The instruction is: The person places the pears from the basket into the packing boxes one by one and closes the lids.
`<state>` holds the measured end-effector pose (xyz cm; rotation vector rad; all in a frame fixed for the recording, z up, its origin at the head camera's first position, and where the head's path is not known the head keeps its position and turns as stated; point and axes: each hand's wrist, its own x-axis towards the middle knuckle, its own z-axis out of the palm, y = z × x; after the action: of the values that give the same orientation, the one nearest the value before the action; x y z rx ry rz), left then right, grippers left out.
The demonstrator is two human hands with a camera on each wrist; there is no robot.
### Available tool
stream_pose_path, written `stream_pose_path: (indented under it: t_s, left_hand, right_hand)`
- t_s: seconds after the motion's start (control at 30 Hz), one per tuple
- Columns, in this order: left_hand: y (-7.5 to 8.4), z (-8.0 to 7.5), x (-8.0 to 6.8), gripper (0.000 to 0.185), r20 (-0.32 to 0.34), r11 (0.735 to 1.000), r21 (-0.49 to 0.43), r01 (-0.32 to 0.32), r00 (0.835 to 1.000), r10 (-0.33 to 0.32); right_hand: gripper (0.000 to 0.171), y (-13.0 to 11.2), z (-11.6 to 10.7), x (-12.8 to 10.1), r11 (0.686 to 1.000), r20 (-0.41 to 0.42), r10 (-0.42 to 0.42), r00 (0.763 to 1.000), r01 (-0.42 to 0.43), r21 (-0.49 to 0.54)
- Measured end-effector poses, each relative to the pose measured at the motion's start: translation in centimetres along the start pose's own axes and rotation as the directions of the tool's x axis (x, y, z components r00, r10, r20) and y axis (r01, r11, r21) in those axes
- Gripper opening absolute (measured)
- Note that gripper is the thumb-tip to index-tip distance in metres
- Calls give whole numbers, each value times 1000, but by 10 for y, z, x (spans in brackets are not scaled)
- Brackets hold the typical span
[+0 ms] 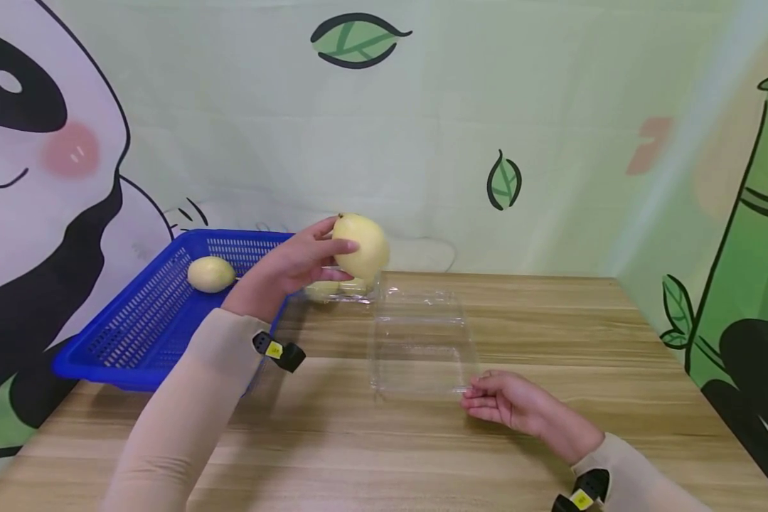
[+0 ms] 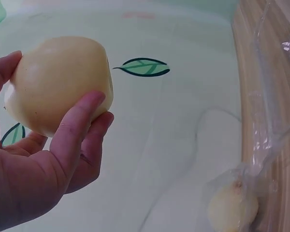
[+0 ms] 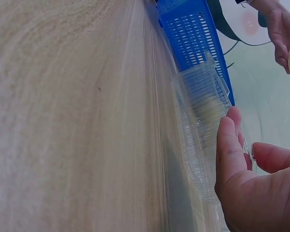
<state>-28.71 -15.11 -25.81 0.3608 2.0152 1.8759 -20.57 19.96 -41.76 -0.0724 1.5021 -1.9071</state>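
Note:
In the head view my left hand [image 1: 301, 263] grips a pale yellow pear [image 1: 363, 245] in the air, above the basket's right side. The left wrist view shows the thumb and fingers around this pear [image 2: 63, 84]. My right hand [image 1: 518, 405] pinches the near right corner of a clear plastic box [image 1: 422, 355] on the table. In the right wrist view its thumb and fingers [image 3: 227, 145] meet at the thin clear rim. Behind the left hand, more pale pears [image 1: 325, 290] lie in clear plastic, partly hidden; whether it belongs to the same box I cannot tell.
A blue slotted basket [image 1: 115, 363] stands at the left of the wooden table, with one pear [image 1: 211, 274] inside. A printed cloth backdrop [image 1: 435, 85] with a panda and leaves rises behind the table's far edge.

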Motion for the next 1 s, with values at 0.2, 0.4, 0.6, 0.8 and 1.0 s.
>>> stream_pose_path:
  t_s: [0.2, 0.4, 0.6, 0.8, 1.0]
  left_hand:
    - [-14, 15, 8, 66, 49, 999, -35, 29, 998, -28]
    - [-31, 31, 12, 67, 69, 995, -67, 70, 996, -65]
    - [-51, 45, 16, 66, 90, 990, -89, 105, 991, -97]
    - [-66, 57, 21, 66, 100, 987, -72, 146, 985, -138]
    - [-80, 69, 24, 65, 108, 979, -92, 181, 979, -171]
  right_hand:
    - [19, 1, -1, 0, 1000, -3, 2, 1000, -2, -4]
    - [19, 0, 0, 0, 1000, -7, 1, 1000, -1, -7]
    - [18, 0, 1, 0, 1000, -9, 4, 1000, -4, -6]
    - [19, -1, 2, 0, 1000, -14, 12, 1000, -12, -1]
    - [19, -1, 2, -1, 1000, -13, 7, 1000, -7, -3]
